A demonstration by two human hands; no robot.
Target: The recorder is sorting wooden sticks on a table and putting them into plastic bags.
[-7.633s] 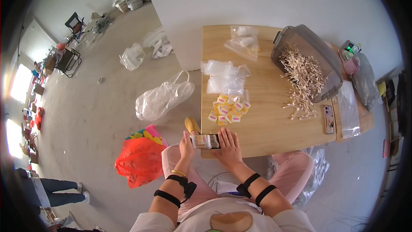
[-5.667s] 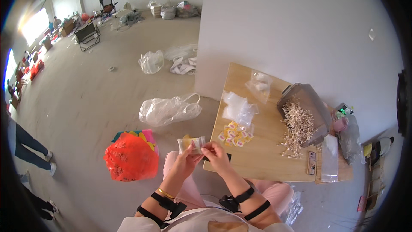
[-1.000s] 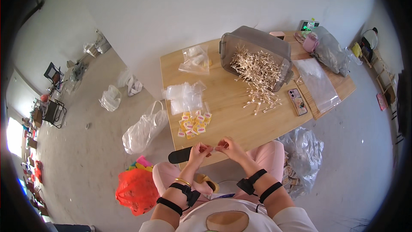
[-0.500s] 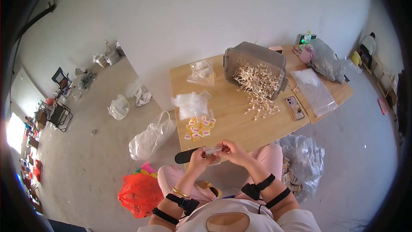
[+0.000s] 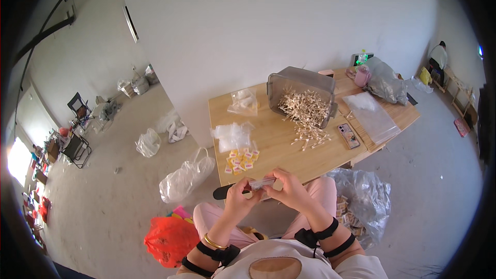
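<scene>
Head view: the packet (image 5: 262, 183), which seems to be a small clear pouch with swabs in it, is now held between both hands, above the near edge of the table (image 5: 289, 157). The left hand (image 5: 239, 199) grips its left end, and the right hand (image 5: 291, 189) grips its right end, both with fingers closed on it. One second ago, the fingertips were almost together and very little showed between them; half a second ago, the packet had appeared, and at present it reaches from one hand to the other. In my judgement, this means the work is on the packet itself, not on the supplies. Whether it is sealed, I cannot tell. Counted from the packet, the cards (image 5: 242, 161) lie between 10 and 11 o'clock, the pouches (image 5: 231, 137) at 11, and the swab heap (image 5: 306, 109) at 1, spilling from the bin (image 5: 299, 76). These look the same as one second ago. The phone (image 5: 349, 136) is at 2, and the black strip (image 5: 221, 192) is just beside the left hand, near 9.
</scene>
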